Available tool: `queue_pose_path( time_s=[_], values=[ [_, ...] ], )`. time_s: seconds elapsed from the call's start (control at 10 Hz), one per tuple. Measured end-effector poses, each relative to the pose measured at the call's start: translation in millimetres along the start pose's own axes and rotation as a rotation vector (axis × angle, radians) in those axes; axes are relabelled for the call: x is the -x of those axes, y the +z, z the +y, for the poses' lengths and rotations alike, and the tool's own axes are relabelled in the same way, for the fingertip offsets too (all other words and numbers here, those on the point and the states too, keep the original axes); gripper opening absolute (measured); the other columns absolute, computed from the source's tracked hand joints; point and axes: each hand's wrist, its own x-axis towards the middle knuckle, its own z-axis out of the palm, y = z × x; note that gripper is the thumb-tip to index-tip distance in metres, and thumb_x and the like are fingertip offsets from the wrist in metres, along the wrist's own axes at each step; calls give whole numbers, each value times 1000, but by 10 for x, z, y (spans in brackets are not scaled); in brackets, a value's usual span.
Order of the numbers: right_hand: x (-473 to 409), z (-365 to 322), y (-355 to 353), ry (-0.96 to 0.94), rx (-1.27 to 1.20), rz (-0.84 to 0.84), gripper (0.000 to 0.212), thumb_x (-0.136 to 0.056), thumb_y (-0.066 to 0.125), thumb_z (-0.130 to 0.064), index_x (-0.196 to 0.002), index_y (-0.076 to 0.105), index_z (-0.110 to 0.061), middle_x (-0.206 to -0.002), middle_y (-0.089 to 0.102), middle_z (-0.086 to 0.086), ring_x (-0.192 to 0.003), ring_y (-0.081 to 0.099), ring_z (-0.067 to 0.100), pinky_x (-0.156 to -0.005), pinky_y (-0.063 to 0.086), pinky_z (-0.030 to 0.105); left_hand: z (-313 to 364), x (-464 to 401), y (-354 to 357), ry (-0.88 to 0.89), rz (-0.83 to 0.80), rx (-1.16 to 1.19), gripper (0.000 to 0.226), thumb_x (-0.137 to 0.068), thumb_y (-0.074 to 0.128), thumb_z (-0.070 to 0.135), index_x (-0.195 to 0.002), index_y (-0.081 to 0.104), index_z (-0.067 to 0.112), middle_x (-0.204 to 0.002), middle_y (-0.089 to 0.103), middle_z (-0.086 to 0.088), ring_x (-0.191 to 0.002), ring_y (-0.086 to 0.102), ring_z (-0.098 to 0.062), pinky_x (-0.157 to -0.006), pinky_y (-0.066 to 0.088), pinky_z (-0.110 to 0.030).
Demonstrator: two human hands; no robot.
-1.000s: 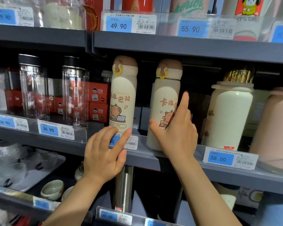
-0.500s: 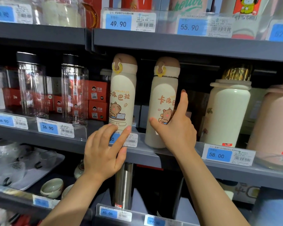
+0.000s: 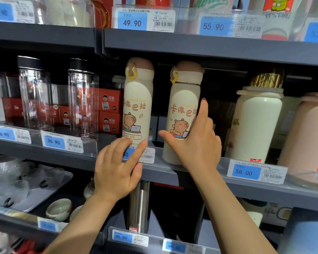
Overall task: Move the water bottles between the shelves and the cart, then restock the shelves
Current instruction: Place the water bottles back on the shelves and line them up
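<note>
Right capybara bottle (image 3: 182,114): R hand (image 3: 196,143) fingers spread touching it; L hand (image 3: 117,169) fingers straight.

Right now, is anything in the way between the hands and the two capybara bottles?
Nothing visible blocks them. The right hand already touches the right capybara bottle. The left hand rests at the shelf edge over the price tag, just below the left capybara bottle.

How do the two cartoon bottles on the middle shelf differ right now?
The left cartoon bottle faces forward, yellow clasp centred; the right cartoon bottle is turned, clasp at its left edge. The right hand touches the right one; the left hand rests below the left one at the price tag. Both are cream, brown-capped and upright.
</note>
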Motion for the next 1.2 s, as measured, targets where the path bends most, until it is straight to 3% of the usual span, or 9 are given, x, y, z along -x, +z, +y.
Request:
queue_pose_path(
  time_s=[0.2,0.6,0.8,0.9,1.0,1.1,1.2],
  values=[
    [-1,36,-52,0,-122,-53,104,-80,67,-50,-152,-2,-25,-121,62,3,-104,60,26,-92,45,43,-3,7,1,0,3,-7,41,-102,29,36,-135,49,22,-124,45,-10,-115,47,-30,-87,39,-43],
    [3,72,-6,-29,-128,7,100,-78,68,-52,-151,4,-25,-125,60,-2,-110,59,25,-95,41,42,3,-8,-5,7,6,-23,41,-102,29,35,-135,49,21,-124,45,-11,-115,47,-30,-87,38,-43],
    [11,97,-4,-82,-150,41,107,-74,64,-68,-152,3,-27,-134,53,1,-118,54,24,-95,45,48,0,-8,-29,-13,-16,3,40,-102,30,35,-135,49,22,-125,45,-11,-115,47,-31,-89,38,-43],
    [72,182,-84,-176,-271,85,96,-77,67,-55,-152,15,-25,-142,43,0,-126,44,17,-100,39,39,16,-4,-51,-23,-39,35,40,-101,32,34,-135,48,22,-127,43,-12,-118,45,-32,-92,36,-45],
    [161,372,-250,-305,-242,180,80,-80,67,-46,-145,29,-21,-138,46,4,-124,43,17,-101,34,31,96,-1,-72,-89,-57,17,41,-98,37,33,-137,46,22,-134,41,-14,-128,39,-35,-110,26,-55],
    [198,644,-434,-338,-167,297,67,-82,63,-43,-139,36,-18,-132,49,10,-121,45,21,-102,30,29,450,-60,-51,-110,-35,22,42,-100,37,36,-139,44,23,-142,37,-12,-142,27,-28,-116,11,-62],
    [186,918,-641,-300,-147,364,65,-82,65,-39,-136,37,-17,-130,49,14,-121,44,25,-102,34,33,1042,-217,38,43,-55,125,50,-93,47,34,-141,41,22,-146,35,-9,-142,28,-25,-117,11,-60]
  ],
)
